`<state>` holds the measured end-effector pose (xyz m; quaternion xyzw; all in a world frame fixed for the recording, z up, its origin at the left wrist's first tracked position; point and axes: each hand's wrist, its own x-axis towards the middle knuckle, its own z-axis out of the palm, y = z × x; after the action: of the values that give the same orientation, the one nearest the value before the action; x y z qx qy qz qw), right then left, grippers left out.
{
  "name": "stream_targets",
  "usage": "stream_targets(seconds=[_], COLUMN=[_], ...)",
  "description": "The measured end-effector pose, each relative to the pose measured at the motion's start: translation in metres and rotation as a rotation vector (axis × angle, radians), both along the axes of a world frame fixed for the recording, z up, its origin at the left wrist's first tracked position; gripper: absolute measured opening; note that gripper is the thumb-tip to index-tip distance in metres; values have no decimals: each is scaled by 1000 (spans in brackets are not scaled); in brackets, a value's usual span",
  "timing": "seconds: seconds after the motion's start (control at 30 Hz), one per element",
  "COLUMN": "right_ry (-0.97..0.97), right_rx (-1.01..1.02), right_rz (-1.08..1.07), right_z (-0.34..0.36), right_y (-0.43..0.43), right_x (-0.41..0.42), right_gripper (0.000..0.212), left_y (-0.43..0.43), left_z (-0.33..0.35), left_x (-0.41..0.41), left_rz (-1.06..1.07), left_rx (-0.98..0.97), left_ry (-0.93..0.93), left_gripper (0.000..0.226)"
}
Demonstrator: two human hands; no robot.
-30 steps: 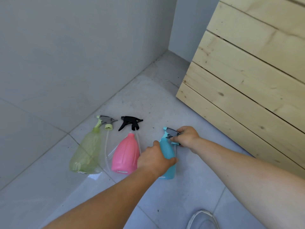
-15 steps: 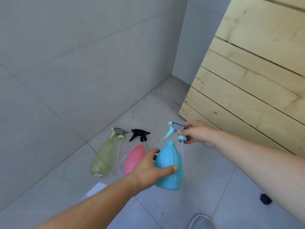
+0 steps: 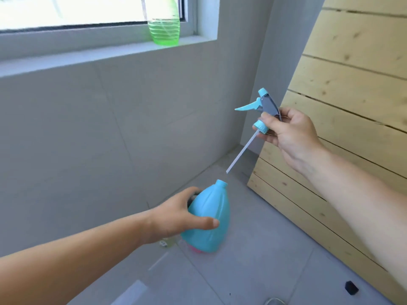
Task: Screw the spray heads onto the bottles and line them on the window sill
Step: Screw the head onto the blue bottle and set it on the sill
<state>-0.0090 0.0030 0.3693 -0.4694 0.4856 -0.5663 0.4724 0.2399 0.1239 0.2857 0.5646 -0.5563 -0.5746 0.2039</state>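
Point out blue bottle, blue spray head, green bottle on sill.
blue bottle [image 3: 211,219]: head view, body wall.
blue spray head [image 3: 267,104]: head view, grey housing.
green bottle [image 3: 164,31]: head view, ribbed lower body.

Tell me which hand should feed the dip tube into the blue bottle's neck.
Right hand: it holds the spray head, tube tip just above the blue bottle neck. Left hand steadies the bottle.

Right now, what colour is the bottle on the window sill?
Bright see-through green bottle, seen best in the head view.
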Motion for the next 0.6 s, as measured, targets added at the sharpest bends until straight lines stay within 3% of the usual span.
stream_targets(seconds=[0.33, 0.47, 0.6], right_ry=[14, 85, 128], right_rx=[72, 175, 170], right_rz=[189, 450, 538], right_z=[31, 24, 22], right_y=[70, 90, 93], right_x=[53, 67, 68], right_gripper=[29, 33, 28], left_y=[49, 55, 54], left_z=[54, 62, 66], left_x=[23, 30, 36], left_rz=[74, 63, 35], left_rx=[-210, -232, -247], left_ry=[42, 94, 114], left_gripper=[84, 80, 64])
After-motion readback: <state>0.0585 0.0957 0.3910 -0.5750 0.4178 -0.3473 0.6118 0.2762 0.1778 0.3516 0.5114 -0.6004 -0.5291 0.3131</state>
